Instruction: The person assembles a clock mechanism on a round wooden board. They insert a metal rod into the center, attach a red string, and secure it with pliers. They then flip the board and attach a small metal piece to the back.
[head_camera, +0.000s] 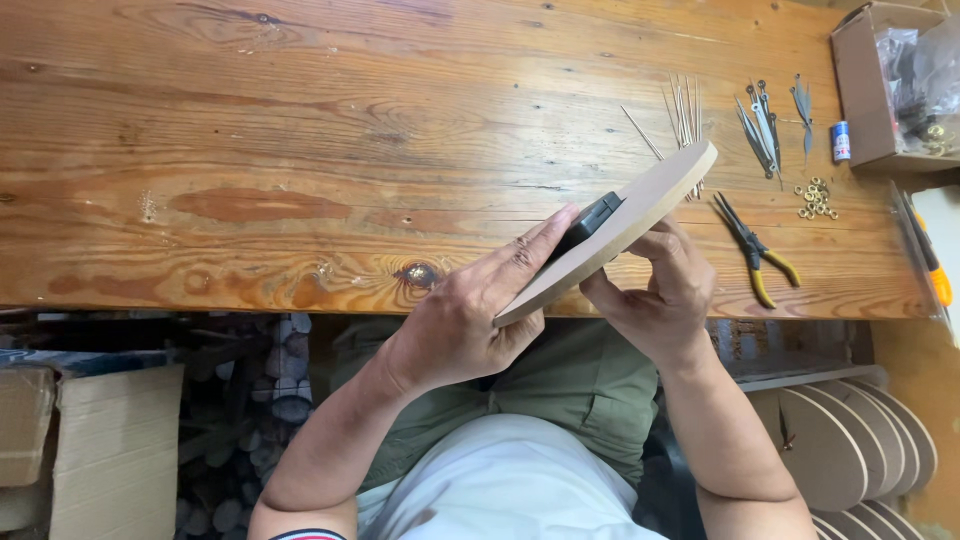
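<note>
Both hands, raised between camera and bench, carry one item: a round tan board disc (640, 215), seen nearly edge-on, tilted, its far rim high over the wooden workbench (300, 150) and its near rim low toward the body.
- Left hand (470, 320): cups the low rim from the left; fingers (535, 245) extended and close together along the upper face, reaching the black square clock movement (590, 222) fixed at the centre. Nearer of the two to the movement.
- Right hand (660, 295): under the disc on its right side; fingers curled up against the hidden underside, thumb at the edge. What the fingertips press there cannot be told.
- Long axis of the disc as seen: lower left to upper right.
- Bench, right of the disc: thin metal rods (685, 110), dark clock hands (765, 130), small brass rings (817, 198), yellow-handled pliers (755, 250), cardboard box (880, 90).
- Below bench, right: stacked board discs (850, 440).
</note>
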